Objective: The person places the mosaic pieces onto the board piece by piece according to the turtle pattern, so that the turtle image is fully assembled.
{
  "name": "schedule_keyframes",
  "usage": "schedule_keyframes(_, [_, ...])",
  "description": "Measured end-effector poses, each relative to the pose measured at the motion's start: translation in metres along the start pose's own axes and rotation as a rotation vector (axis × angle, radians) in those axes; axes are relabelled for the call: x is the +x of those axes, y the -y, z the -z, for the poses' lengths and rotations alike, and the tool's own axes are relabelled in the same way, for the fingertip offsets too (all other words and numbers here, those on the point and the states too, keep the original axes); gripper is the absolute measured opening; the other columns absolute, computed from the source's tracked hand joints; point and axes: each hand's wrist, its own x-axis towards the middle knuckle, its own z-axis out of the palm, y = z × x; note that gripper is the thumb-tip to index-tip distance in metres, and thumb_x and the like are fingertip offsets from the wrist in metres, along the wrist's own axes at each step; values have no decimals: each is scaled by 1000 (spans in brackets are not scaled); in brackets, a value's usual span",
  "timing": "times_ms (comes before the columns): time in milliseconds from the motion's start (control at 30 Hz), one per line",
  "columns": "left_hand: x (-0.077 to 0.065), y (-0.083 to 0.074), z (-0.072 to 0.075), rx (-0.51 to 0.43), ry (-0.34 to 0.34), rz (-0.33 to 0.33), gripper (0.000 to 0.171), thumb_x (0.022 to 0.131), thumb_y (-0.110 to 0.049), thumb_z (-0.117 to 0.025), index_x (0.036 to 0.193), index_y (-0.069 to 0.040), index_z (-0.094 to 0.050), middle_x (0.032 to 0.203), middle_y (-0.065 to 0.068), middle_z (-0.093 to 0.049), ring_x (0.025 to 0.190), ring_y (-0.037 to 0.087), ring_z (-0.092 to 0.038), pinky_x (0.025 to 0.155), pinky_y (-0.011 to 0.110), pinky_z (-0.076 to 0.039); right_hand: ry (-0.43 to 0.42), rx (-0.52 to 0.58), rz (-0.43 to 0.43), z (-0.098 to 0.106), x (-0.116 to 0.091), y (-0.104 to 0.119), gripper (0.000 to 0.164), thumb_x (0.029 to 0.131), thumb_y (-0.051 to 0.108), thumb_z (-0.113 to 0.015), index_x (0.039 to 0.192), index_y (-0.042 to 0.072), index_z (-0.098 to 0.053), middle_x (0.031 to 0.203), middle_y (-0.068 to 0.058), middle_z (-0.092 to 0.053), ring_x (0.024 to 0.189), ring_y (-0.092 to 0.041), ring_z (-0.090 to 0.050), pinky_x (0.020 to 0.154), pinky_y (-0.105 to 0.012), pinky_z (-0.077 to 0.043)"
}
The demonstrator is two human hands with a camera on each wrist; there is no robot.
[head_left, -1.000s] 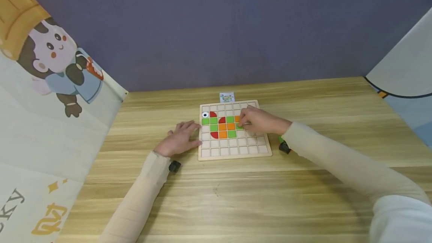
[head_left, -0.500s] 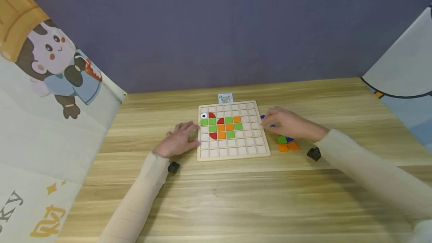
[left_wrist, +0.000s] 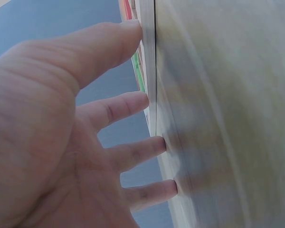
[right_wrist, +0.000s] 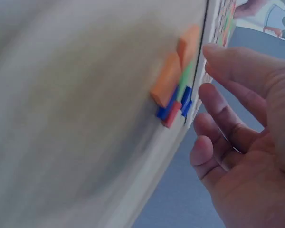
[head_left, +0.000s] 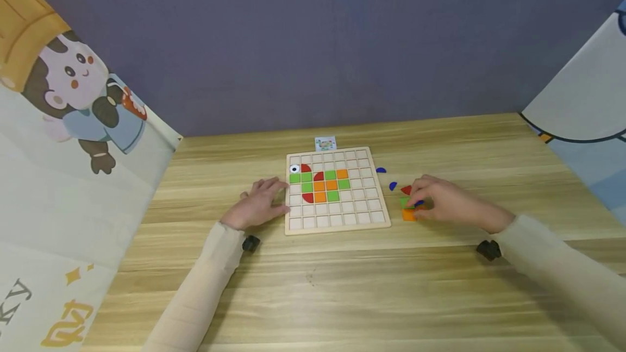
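A wooden grid board (head_left: pixel 352 218) lies on the table, with green, orange and red tiles and a white eye tile (head_left: pixel 294 169) in its cells. At its left edge rests my left hand (head_left: pixel 256 204); the left wrist view shows its thumb and fingers spread, the thumb tip against the board's side. To the right of the board my right hand (head_left: pixel 445 202) hovers over loose tiles, partly covering them. Among these are a green tile (head_left: pixel 405 202), an orange tile (head_left: pixel 408 215) and a red tile (head_left: pixel 406 190). In the right wrist view, nothing sits between its bent fingers (right_wrist: pixel 216 102) and thumb.
Two blue rounded tiles (head_left: pixel 393 186) lie between the board and my right hand. Behind the board is a small picture card (head_left: pixel 325 143). A dark panel (head_left: pixel 313 53) rises at the back of the wooden table (head_left: pixel 313 292), and printed cloth hangs at both sides.
A green tile now sits in the board where my right hand was pinching. That hand has moved right, off the board, to the loose tiles. My left hand has stayed at the edge.
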Motion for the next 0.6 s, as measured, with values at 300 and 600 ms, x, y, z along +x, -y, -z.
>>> schedule_keyframes(300, [-1, 0, -1, 0, 1, 4, 61, 92, -42, -59, 144, -17, -37, 154, 15, -20, 137, 43, -15, 94, 75, -18, -31, 7, -18, -15, -10, 4, 24, 69, 13, -85, 93, 15, -77, 84, 12, -53, 77, -11, -48, 63, -25, -43])
schedule_keyframes(600, [-2, -1, 0, -2, -2, 4, 60, 92, -41, -59, 143, -17, -38, 153, 15, -21, 136, 43, -16, 94, 75, -18, -77, 19, 49, -22, -9, 12, 23, 67, 7, -85, 86, 18, -77, 87, 14, -58, 84, -9, -53, 83, -36, -49])
